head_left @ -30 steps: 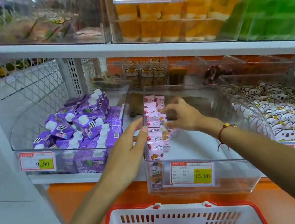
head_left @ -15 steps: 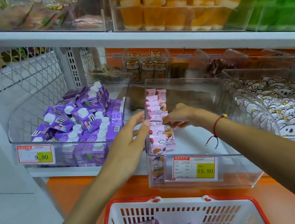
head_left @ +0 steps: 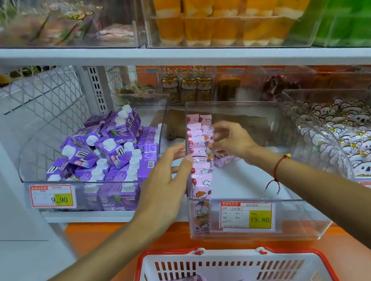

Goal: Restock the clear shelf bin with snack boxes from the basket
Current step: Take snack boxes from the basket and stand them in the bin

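Left hand [head_left: 163,188]: we press our straight fingers flat against the outside of the clear bin [head_left: 256,231], at its left wall, judging that this steadies it.
Pink row [head_left: 201,159]: just inside that wall from our left fingertips, snack boxes stand packed front to back.
Right hand [head_left: 231,141]: inside the bin, our curled fingers pinch a box [head_left: 223,158] beside the row, likely squaring it up.
Open room: right of our right fingers, bare bin floor to the far wall.
Basket [head_left: 225,266]: below both wrists, its red rim near the bin front; more boxes wait inside.
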Action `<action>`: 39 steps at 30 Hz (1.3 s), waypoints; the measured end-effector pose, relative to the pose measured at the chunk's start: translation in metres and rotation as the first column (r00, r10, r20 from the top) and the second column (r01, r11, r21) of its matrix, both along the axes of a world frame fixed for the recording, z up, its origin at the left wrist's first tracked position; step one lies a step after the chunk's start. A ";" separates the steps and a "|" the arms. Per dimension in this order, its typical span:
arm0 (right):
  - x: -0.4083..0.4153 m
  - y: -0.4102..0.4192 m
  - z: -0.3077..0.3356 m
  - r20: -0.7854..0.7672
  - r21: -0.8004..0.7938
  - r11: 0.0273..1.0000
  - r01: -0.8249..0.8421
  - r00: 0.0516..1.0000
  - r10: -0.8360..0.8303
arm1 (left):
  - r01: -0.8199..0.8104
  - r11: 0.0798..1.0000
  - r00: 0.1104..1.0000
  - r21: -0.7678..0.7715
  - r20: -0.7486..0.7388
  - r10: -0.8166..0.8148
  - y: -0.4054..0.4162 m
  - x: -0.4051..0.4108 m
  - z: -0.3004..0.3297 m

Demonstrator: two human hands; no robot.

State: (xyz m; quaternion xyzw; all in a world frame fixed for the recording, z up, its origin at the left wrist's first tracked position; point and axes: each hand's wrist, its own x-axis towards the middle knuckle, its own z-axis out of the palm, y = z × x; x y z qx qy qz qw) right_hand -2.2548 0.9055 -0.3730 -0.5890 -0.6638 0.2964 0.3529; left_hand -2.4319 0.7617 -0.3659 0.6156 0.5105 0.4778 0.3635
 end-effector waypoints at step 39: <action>0.066 -0.020 0.032 0.678 -0.377 0.924 -0.063 0.661 0.321 | 0.065 0.997 0.994 -0.028 0.088 -0.062 -0.005 -0.001 -0.008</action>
